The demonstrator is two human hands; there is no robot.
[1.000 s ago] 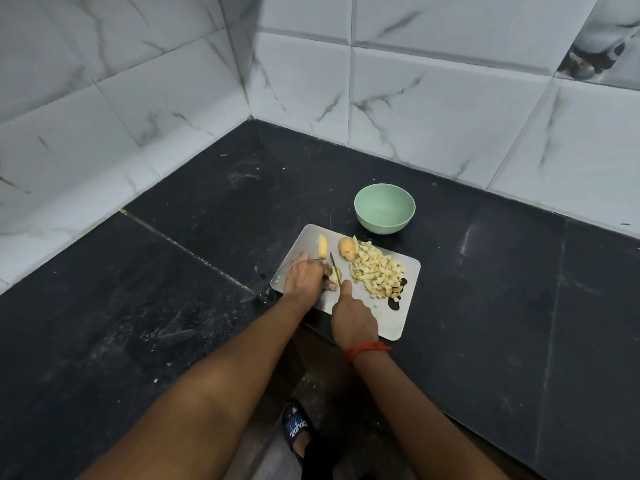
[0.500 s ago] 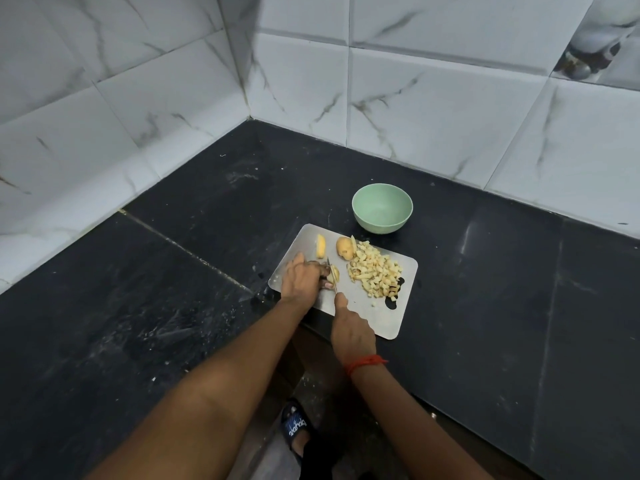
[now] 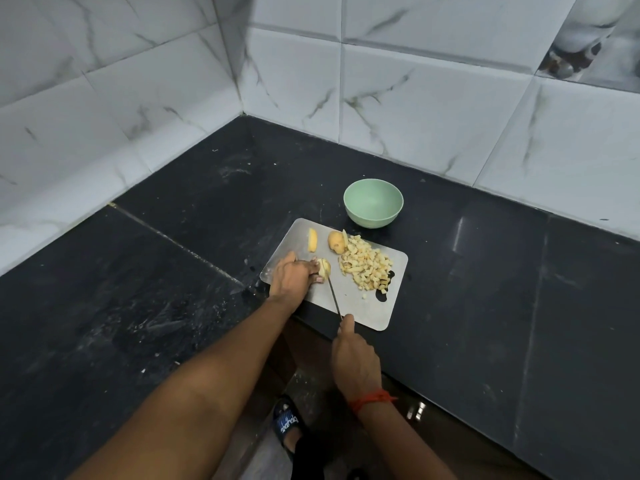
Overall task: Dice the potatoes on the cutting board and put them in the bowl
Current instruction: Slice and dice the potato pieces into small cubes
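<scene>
A steel cutting board (image 3: 377, 306) lies at the counter's front edge. My left hand (image 3: 292, 277) holds a small potato piece (image 3: 325, 267) down on its left part, fingers curled over it. My right hand (image 3: 351, 353) grips a knife (image 3: 333, 292) by the handle, the blade lying along the board with its tip at that piece. A heap of diced potato (image 3: 365, 266) covers the board's right side. A potato half (image 3: 336, 242) and a yellow slice (image 3: 312, 240) lie near the far edge. The green bowl (image 3: 373, 202) stands empty behind the board.
The black stone counter (image 3: 485, 289) meets white marble wall tiles (image 3: 415, 98) at the back and left, forming a corner. The counter's front edge runs under the board; below it a foot in a sandal (image 3: 287, 422) stands on the floor.
My right hand has drawn back toward me off the board, pulling the knife so its blade shows. My left hand stays on the potato piece.
</scene>
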